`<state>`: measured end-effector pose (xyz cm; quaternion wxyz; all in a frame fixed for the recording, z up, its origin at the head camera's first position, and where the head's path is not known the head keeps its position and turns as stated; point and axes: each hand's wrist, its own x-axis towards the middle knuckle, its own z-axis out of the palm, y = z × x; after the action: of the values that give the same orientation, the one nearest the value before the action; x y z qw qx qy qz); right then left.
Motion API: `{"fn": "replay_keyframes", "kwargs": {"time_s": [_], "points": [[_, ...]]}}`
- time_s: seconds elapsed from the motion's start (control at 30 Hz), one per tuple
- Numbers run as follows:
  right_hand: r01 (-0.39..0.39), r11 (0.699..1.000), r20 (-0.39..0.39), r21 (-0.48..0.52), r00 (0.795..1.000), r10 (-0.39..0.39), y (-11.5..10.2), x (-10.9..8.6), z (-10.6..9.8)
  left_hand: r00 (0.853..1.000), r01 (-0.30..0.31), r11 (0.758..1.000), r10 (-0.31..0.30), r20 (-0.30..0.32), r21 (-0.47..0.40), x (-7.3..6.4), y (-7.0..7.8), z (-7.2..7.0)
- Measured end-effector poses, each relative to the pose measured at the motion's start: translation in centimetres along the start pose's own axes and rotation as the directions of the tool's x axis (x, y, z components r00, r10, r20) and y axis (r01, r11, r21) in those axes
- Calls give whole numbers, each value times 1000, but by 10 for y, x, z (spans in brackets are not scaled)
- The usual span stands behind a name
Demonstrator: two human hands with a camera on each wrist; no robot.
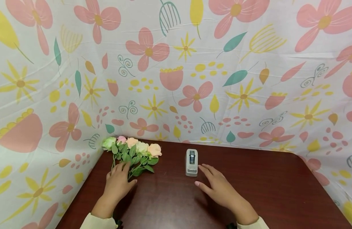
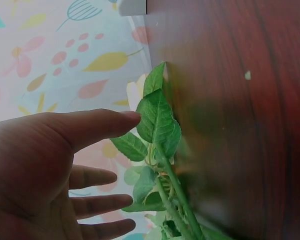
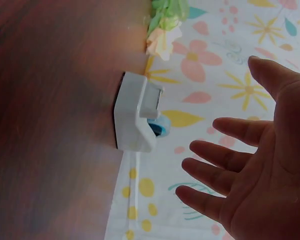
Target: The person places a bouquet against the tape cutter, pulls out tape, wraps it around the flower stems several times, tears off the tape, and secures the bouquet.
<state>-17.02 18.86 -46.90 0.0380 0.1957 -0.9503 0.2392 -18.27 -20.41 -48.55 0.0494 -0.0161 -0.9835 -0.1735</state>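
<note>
A bunch of artificial roses (image 1: 141, 149) in green, pink, cream and peach lies at the table's back left, stems toward the front. Over the stems is my left hand (image 1: 117, 181), fingers spread and nothing gripped; in the left wrist view its thumb overlaps a green leaf (image 2: 155, 117). A white tape dispenser (image 1: 191, 170) with a roll of tape stands near the table's middle, also seen in the right wrist view. My right hand (image 1: 219, 189) hovers just right of the dispenser, fingers extended, with a gap between them in the right wrist view (image 3: 260, 165).
The dark red-brown wooden table (image 1: 164, 203) carries both things. A white cloth (image 1: 176, 79) printed with flowers and leaves hangs along its back and left edges and beyond the right corner.
</note>
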Motion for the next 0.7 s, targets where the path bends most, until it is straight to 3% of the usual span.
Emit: {"fn": "replay_keyframes", "kwargs": {"time_s": [0.37,0.7], "points": [[-12,998,82,60,997,7,-9,1,6,994,53,998,-56,89,27,-6,-10,-4],[3,994,128,111,992,-17,-15,1,14,993,86,996,-88,77,30,-13,-20,-2]]}}
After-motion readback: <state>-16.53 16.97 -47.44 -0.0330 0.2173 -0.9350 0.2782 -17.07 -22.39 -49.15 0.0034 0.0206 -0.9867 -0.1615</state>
